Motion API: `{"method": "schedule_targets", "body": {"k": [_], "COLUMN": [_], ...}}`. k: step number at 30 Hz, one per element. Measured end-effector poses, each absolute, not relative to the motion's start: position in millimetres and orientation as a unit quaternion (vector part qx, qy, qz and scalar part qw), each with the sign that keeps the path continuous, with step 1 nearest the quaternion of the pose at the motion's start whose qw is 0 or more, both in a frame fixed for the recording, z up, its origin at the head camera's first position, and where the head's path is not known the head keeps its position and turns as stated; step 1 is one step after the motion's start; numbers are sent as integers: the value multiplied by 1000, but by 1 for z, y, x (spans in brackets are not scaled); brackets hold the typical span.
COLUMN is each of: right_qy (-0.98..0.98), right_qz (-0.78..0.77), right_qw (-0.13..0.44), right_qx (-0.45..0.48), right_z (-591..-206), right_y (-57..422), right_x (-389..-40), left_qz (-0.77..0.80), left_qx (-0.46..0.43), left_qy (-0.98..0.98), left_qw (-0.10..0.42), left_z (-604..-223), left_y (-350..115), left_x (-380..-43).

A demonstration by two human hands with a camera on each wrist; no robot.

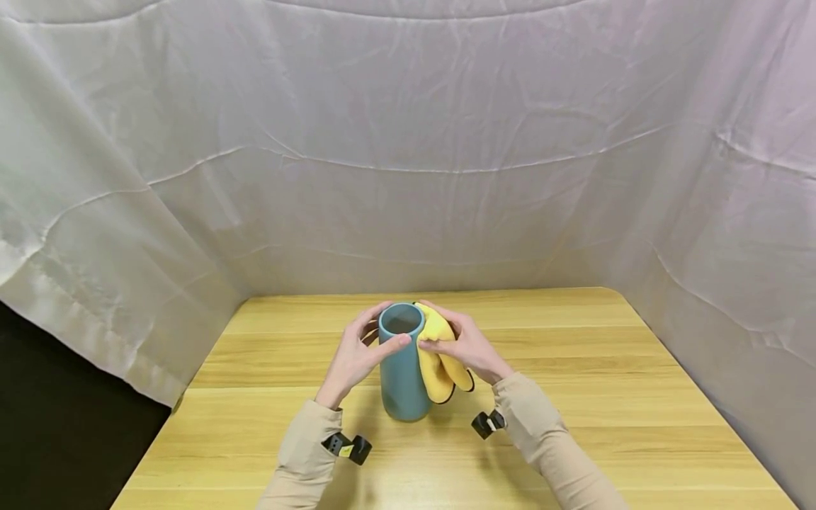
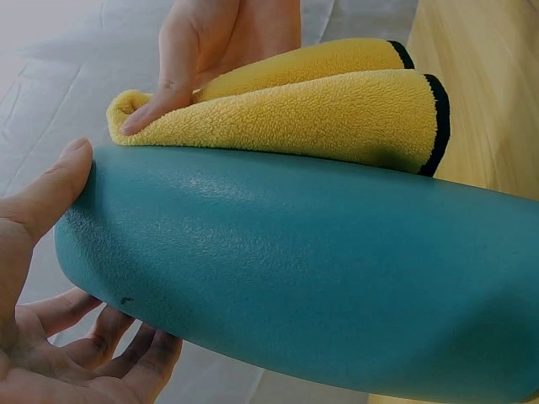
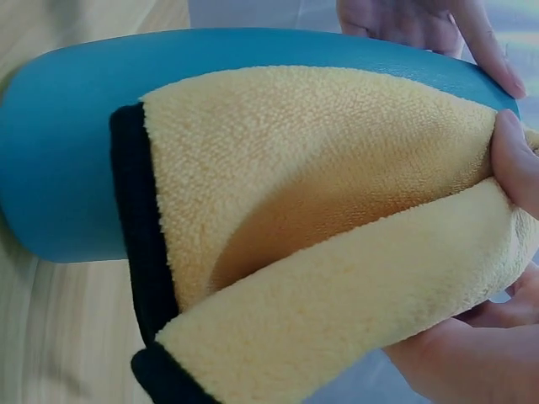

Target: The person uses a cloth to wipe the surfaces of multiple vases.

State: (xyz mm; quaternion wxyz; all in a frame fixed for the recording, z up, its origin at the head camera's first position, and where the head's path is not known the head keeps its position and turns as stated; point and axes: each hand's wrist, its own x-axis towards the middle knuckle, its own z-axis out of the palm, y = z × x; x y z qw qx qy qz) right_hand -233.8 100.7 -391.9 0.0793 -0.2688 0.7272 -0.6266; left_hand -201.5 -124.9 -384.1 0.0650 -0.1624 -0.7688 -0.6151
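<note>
A tall blue-green vase (image 1: 404,382) stands upright on the wooden table, its round mouth facing up. My left hand (image 1: 358,350) grips it near the rim from the left, thumb on the near side and fingers round the far side. On the right, my right hand (image 1: 468,345) pinches a yellow cloth (image 1: 436,372) with a black edge against the upper side of the vase. The folded cloth hangs down along the vase wall, as the right wrist view shows the cloth (image 3: 337,168) close up. In the left wrist view, the right thumb presses the cloth's gathered top.
The light wood table (image 1: 612,397) spreads out around the vase. Pale grey curtains (image 1: 446,142) hang behind it and at both sides. A dark area (image 1: 64,425) lies beyond the table's left edge. Black wrist cameras (image 1: 347,448) sit under both sleeves.
</note>
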Motion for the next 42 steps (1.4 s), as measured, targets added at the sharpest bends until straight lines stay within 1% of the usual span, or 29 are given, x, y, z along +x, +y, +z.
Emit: {"method": "schedule_targets", "body": {"k": [7, 18, 25, 30, 36, 38, 42], "right_qy": [725, 743, 739, 736, 738, 739, 742], "right_qz": [-631, -613, -619, -622, -620, -619, -617], "right_qw": [86, 118, 127, 125, 108, 105, 106], "right_qx": [-262, -242, -234, -235, -242, -243, -240], "right_z": [-403, -450, -457, -458, -459, -459, -460], "right_y": [101, 109, 110, 110, 112, 112, 112], "right_x": [-235, -233, -233, -233, -232, -232, -232], "left_qz": [-616, -621, -608, -558, -485, -469, -459], "left_qx": [-162, -162, -147, -106, -42, -32, -20], "left_qy": [-768, -764, -777, -816, -856, -862, -863], "left_qw": [64, 64, 73, 107, 172, 191, 210], "left_z": [-384, -385, -384, -380, -374, -373, -374], "left_y": [-125, -126, -123, -112, -89, -84, -81], "left_x": [-201, -201, -198, -192, -184, -184, -185]}}
